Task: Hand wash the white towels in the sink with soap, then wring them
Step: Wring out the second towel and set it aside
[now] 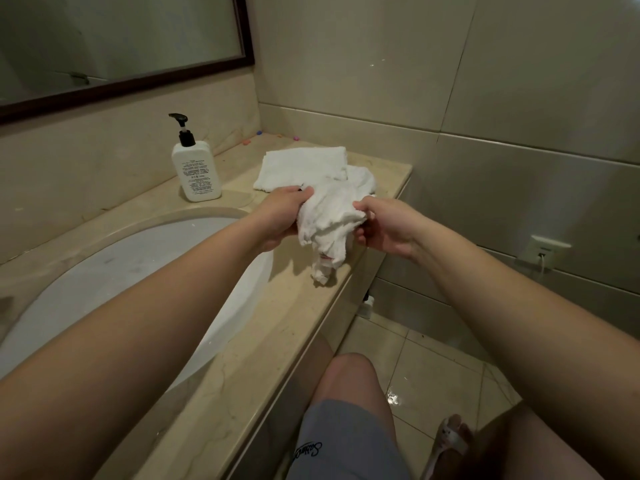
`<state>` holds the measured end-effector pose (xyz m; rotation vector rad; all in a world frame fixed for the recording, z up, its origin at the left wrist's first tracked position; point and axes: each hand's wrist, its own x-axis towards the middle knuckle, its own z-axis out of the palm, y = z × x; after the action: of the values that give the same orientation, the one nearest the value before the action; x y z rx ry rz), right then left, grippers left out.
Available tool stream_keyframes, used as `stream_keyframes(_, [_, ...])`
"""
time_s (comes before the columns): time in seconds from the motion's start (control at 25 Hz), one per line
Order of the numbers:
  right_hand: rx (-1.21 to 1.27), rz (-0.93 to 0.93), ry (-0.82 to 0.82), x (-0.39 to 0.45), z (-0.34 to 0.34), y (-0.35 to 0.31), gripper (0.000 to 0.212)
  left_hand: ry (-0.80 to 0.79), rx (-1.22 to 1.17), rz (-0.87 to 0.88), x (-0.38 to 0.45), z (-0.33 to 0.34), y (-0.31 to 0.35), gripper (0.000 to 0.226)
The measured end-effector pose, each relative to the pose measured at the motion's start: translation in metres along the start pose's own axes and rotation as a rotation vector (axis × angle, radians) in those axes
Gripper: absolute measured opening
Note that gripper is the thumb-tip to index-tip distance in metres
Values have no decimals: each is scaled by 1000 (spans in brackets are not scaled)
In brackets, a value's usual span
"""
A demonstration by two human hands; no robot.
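Worktop (242, 358) carries sink (104, 271) left of left hand (277, 216); folded towels (304, 166) lie just beyond both hands, soap (195, 171) beyond-left. Bunched towel (329, 220) hangs between the hands, over the worktop edge, left hand gripping one side, right hand (384, 225) pinching the other. Looks soft, limp, light; likely best held by its ends for wringing.
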<state>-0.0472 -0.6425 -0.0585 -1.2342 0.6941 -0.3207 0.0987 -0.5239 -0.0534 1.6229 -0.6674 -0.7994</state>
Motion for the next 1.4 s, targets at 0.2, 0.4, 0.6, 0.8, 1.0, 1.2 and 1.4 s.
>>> stream_keyframes(0.2, [-71,36,106,0,-6,12,13,-78,11,-27,-11,4,-3,46])
stream_keyframes(0.4, [-251,36,180,6,-12,31,4,-125,197,-57,-12,1,-12,18])
stream_keyframes(0.6, [-257,46,248,29,-18,36,23,-74,287,-48,-1,7,-14,34])
stream_keyframes(0.8, [-285,-101,385,65,-25,28,29,51,306,105,33,26,-10,18])
stream_keyframes(1.0, [-80,-84,346,99,-43,9,18,-6,260,3,76,45,9,25])
stream_keyframes(1.2, [96,49,253,119,-55,-6,15,-7,417,-24,98,56,26,35])
stream_keyframes(1.4, [-130,-254,293,127,-48,-22,30,222,248,145,107,63,20,33])
